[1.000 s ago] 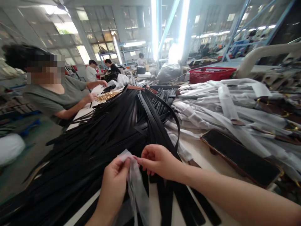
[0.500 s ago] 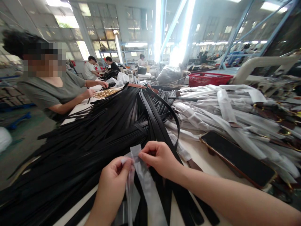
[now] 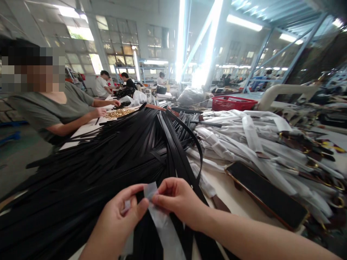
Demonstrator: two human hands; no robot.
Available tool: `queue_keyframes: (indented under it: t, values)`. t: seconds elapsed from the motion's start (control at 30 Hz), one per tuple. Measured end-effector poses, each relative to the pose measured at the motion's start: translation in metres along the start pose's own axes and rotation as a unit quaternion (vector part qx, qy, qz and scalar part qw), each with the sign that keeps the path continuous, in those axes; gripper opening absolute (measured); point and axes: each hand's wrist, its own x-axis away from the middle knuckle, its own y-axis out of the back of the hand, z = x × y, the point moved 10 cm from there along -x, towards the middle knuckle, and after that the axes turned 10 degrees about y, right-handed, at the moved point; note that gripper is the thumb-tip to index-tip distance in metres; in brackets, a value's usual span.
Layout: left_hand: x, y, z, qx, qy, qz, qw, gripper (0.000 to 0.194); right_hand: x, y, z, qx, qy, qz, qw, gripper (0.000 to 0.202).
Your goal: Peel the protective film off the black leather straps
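Observation:
A strip of translucent white wrapping point(image 3: 166, 227) runs from the bottom edge up between my hands. My right hand point(image 3: 180, 202) pinches its upper part between thumb and fingers. At the strip's left edge is my left hand point(image 3: 119, 213), thumb and forefinger near the film, with a small pale scrap point(image 3: 126, 206) in its curled fingers. Whether the left fingertips touch the strip is unclear. Beneath and beyond both hands lies a large heap of long black straps point(image 3: 108, 162).
Wrapped straps point(image 3: 230, 133) are heaped at the right, behind a phone point(image 3: 267, 193) lying on the table. A red basket point(image 3: 233, 103) stands farther back. At the left, a person in a grey-green shirt point(image 3: 76, 104) works beside small gold pieces point(image 3: 119, 113).
My left hand has shifted its grip, its forefinger now stretched toward the strip's top. Both hands sit lower in view. The view has tilted up, and the person at the left appears farther left.

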Motion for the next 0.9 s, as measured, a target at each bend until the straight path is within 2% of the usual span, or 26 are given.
queue_keyframes:
  t: [0.07, 0.13, 0.2, 0.23, 0.27, 0.3, 0.33, 0.37, 0.4, 0.43, 0.5, 0.6, 0.67, 0.73, 0.8, 0.83, 0.87, 0.9]
  values:
    - [0.002, -0.008, 0.001, -0.019, -0.023, 0.002, 1.000, 0.027, 0.005, -0.010, 0.008, 0.044, 0.044, 0.038, 0.997, 0.046]
    - [0.006, -0.011, -0.001, 0.015, -0.030, 0.007, 0.999, 0.028, 0.009, -0.017, 0.031, 0.180, 0.127, 0.105, 0.970, 0.042]
    - [0.010, -0.012, -0.001, 0.059, -0.007, 0.021, 0.998, 0.035, 0.010, -0.006, 0.059, 0.382, 0.199, 0.117, 0.895, 0.046]
    - [0.012, -0.012, -0.002, 0.077, 0.005, 0.029, 0.997, 0.038, 0.007, 0.007, 0.070, 0.480, 0.200, 0.100, 0.848, 0.049]
    - [0.013, -0.010, -0.003, 0.085, 0.011, 0.034, 0.996, 0.041, 0.003, 0.025, 0.077, 0.560, 0.166, 0.077, 0.808, 0.052]
    - [0.013, -0.008, -0.005, 0.086, 0.009, 0.034, 0.996, 0.042, -0.001, 0.046, 0.077, 0.614, 0.101, 0.062, 0.781, 0.055]
    - [0.012, -0.005, -0.006, 0.083, 0.004, 0.032, 0.996, 0.042, -0.003, 0.065, 0.069, 0.641, 0.015, 0.076, 0.763, 0.057]
    - [0.011, -0.003, -0.006, 0.078, 0.000, 0.030, 0.997, 0.041, -0.001, 0.077, 0.055, 0.640, -0.073, 0.115, 0.756, 0.057]
    - [0.010, -0.002, -0.005, 0.070, -0.003, 0.029, 0.997, 0.038, 0.004, 0.083, 0.041, 0.619, -0.142, 0.158, 0.756, 0.058]
    - [0.008, -0.002, -0.003, 0.059, -0.006, 0.030, 0.998, 0.034, 0.008, 0.084, 0.030, 0.595, -0.181, 0.190, 0.759, 0.058]
    - [0.006, -0.006, 0.001, 0.029, -0.010, 0.039, 0.999, 0.033, 0.008, 0.078, 0.020, 0.569, -0.183, 0.204, 0.776, 0.054]
    - [0.005, -0.015, 0.004, -0.031, -0.007, 0.053, 0.998, 0.031, -0.003, 0.074, 0.023, 0.562, -0.127, 0.155, 0.803, 0.044]
    - [0.007, -0.020, 0.005, -0.060, -0.003, 0.053, 0.997, 0.033, -0.013, 0.076, 0.035, 0.557, -0.078, 0.107, 0.820, 0.042]
    - [0.008, -0.023, 0.007, -0.087, 0.000, 0.046, 0.995, 0.032, -0.023, 0.084, 0.065, 0.550, 0.038, 0.002, 0.834, 0.044]
    - [0.009, -0.025, 0.010, -0.110, 0.001, 0.045, 0.993, 0.030, -0.022, 0.094, 0.098, 0.500, 0.171, -0.119, 0.841, 0.043]
    - [0.010, -0.027, 0.011, -0.117, 0.001, 0.051, 0.992, 0.029, -0.020, 0.098, 0.103, 0.471, 0.204, -0.148, 0.845, 0.043]
    - [0.010, -0.030, 0.012, -0.120, -0.002, 0.059, 0.991, 0.029, -0.022, 0.100, 0.099, 0.453, 0.199, -0.142, 0.857, 0.043]
    - [0.011, -0.031, 0.013, -0.121, -0.005, 0.066, 0.990, 0.028, -0.026, 0.099, 0.085, 0.446, 0.162, -0.106, 0.874, 0.042]
